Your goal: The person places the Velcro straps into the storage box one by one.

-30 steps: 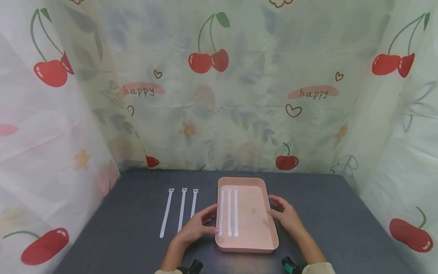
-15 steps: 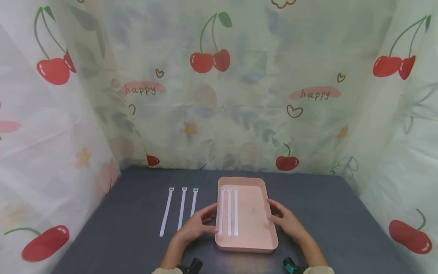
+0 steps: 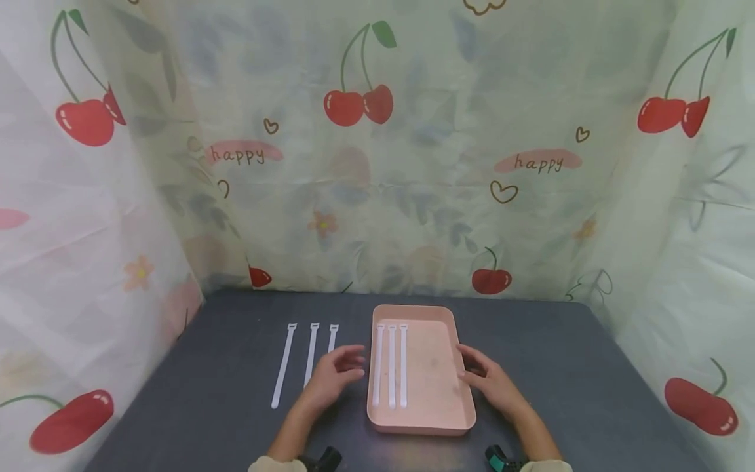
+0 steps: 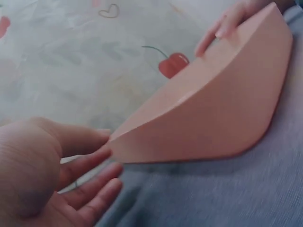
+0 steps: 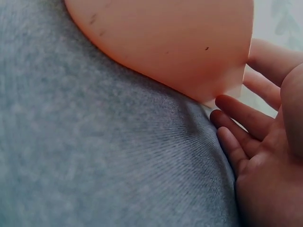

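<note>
head view: the pink tray [image 3: 436, 393] rests right of the middle, with three white straps [image 3: 392, 367] inside on its left side. the left hand [image 3: 327, 380] is loosely open, holding nothing, just left of the tray; the right hand [image 3: 495, 387] has relaxed fingers at the right edge, seemingly touching, with no clear pinch. a push from the right alone might slide or turn the tray, and tilting could skew its straps. the left hand hangs over two of the loose straps [image 3: 284, 366], so a low sweep could disturb them. dark grey cloth-like table [image 3: 566, 373]; cherry-print curtains [image 3: 425, 216] far, left and right.
</note>
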`<state>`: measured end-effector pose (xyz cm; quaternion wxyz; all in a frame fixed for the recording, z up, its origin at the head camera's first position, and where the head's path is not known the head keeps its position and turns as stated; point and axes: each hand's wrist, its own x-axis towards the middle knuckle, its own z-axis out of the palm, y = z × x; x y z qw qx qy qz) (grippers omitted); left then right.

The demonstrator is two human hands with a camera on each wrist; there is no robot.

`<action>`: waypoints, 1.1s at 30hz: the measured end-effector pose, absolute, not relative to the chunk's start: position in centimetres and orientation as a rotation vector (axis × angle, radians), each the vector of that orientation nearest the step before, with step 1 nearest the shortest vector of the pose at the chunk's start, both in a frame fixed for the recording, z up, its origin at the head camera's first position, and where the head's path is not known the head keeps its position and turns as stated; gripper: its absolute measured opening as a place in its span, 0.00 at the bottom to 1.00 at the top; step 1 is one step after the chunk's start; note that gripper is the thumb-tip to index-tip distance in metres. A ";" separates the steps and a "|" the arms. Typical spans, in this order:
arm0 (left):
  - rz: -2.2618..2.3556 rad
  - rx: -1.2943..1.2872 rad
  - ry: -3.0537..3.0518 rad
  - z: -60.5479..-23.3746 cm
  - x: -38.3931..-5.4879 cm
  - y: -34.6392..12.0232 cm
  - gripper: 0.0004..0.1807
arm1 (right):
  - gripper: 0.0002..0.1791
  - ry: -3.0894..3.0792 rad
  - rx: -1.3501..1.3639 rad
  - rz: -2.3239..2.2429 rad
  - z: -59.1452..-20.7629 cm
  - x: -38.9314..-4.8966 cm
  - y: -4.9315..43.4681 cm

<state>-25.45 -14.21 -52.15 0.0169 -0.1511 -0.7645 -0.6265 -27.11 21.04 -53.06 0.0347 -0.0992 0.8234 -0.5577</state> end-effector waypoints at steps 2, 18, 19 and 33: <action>-1.851 -0.427 -2.376 -51.9 -25.6 -14.5 0.21 | 0.32 2.525 -0.300 -1.725 -53.1 -27.1 21.0; -1.156 -0.381 -2.398 -51.8 -27.4 -19.6 0.16 | 0.31 2.533 -0.277 -1.763 -53.4 -26.9 20.9; -1.141 -0.371 -2.419 -51.8 -27.4 -20.0 0.15 | 0.31 2.533 -0.274 -1.766 -53.4 -26.9 20.9; -0.919 -0.267 -2.574 -52.9 -28.7 -23.7 0.15 | 0.31 2.530 -0.198 -1.774 -53.1 -26.7 20.9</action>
